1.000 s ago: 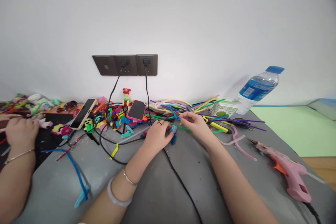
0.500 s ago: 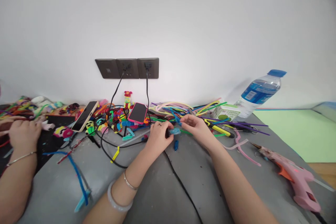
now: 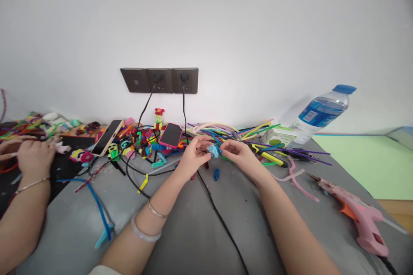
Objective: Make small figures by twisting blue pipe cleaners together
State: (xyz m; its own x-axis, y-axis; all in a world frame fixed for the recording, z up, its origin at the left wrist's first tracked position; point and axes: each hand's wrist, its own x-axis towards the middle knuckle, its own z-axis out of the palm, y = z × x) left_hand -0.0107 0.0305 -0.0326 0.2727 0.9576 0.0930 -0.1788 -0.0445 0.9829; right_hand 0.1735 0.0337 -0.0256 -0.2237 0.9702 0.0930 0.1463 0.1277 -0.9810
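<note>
Light blue pipe-cleaner piece, fuzzy, with one darker blue end. Second short piece on table: dark blue. Table covering: grey, speckled with pale spots. Cable across it: black. Glue gun, near right: pink body, orange trigger. Water bottle, far right: clear, blue cap, blue label. Small carton: white with green print. Phone, centre: pink case, black screen. Phone, left: cream case, black screen. Wall sockets: dark brown. Wall: white. Pipe-cleaner pile: purple, yellow, green, pink, blue. Mat, far right: light green.
</note>
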